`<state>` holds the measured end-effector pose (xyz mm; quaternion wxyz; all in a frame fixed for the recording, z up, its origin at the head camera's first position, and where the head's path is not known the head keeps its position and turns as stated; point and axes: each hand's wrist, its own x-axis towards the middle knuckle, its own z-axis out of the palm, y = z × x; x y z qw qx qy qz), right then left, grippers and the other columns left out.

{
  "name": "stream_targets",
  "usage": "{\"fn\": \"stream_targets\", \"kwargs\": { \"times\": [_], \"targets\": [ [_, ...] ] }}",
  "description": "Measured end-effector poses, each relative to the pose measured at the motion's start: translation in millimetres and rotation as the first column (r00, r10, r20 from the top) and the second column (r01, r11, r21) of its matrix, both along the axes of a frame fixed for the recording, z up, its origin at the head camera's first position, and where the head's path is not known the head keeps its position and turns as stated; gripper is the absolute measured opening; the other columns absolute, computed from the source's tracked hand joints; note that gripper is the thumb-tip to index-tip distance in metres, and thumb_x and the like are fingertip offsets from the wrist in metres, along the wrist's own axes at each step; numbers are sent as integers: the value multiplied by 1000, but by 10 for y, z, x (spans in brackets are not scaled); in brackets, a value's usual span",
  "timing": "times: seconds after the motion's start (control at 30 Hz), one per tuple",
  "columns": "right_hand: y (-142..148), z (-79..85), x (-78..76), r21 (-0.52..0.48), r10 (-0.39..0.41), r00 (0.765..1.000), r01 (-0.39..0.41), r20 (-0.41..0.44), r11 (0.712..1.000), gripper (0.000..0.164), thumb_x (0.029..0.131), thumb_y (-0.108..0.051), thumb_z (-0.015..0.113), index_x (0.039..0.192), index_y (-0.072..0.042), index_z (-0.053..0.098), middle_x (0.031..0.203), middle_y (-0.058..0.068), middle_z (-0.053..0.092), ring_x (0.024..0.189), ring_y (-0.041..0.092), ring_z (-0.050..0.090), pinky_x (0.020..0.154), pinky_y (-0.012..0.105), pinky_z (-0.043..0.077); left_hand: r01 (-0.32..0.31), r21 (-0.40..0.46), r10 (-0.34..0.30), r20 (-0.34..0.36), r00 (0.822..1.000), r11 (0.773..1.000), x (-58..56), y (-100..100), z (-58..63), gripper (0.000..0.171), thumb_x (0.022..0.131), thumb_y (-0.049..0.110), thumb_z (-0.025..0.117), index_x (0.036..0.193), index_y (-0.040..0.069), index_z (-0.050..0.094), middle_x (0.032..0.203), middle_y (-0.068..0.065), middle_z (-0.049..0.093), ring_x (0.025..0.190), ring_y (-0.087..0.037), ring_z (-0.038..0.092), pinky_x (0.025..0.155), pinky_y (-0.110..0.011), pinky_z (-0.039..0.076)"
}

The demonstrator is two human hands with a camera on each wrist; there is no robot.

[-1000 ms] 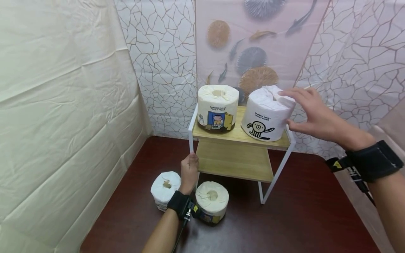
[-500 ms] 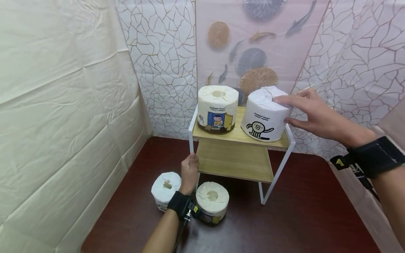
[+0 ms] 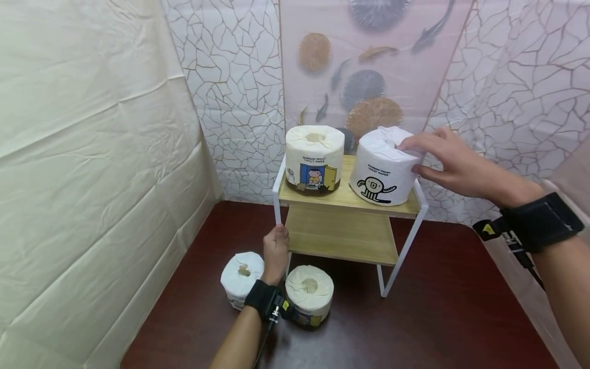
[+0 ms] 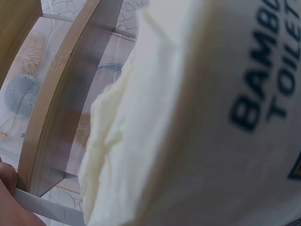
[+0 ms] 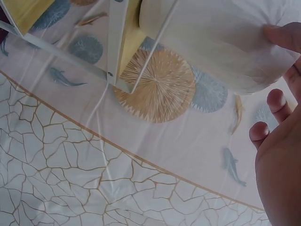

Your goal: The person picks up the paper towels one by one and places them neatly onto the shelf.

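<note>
A white-wrapped toilet roll (image 3: 379, 177) with a black cartoon figure stands at the right of a two-tier wooden shelf (image 3: 338, 233). My right hand (image 3: 454, 165) grips this roll, index fingertip at the hole on top and thumb against its side. The right wrist view shows the thumb (image 5: 281, 36) pressed on the wrapper. Lower left, my left hand (image 3: 276, 251) grips the white metal leg (image 3: 277, 209) of the shelf. A cream toilet roll (image 3: 315, 159) with a colourful cartoon stands left of the white one on the top board.
On the dark red table (image 3: 415, 318), a second cream roll (image 3: 309, 287) stands right of my left wrist and fills much of the left wrist view. Another white roll (image 3: 237, 277) stands left of it. Patterned cloth (image 3: 235, 102) hangs behind; cream cloth (image 3: 92, 179) walls the left side.
My right hand has come slightly left, its index finger and thumb settling on the white toilet roll. The roll has shifted slightly left. My left hand keeps its hold on the shelf leg.
</note>
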<state>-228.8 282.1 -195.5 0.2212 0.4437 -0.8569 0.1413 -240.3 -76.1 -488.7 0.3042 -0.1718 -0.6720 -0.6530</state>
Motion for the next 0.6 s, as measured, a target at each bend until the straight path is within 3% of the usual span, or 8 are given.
{"fn": "stream_targets", "kwargs": {
  "times": [0.27,0.6],
  "targets": [
    [-86,68,89,27,-115,993,115,-3,993,46,83,5,83,124,-5,64,115,15,72,93,25,40,78,43,27,-11,6,11,1,1000,1000,0,9,-7,52,117,35,37,72,10,42,58,8,30,49,-6,26,48,-23,23],
    [-176,110,96,66,-199,980,200,-26,978,44,85,-6,84,125,-8,67,111,11,72,90,25,38,78,44,25,-5,-12,5,-15,1000,1000,9,-2,20,54,116,42,34,73,10,40,58,7,28,48,-8,23,49,-25,23]
  ]
}}
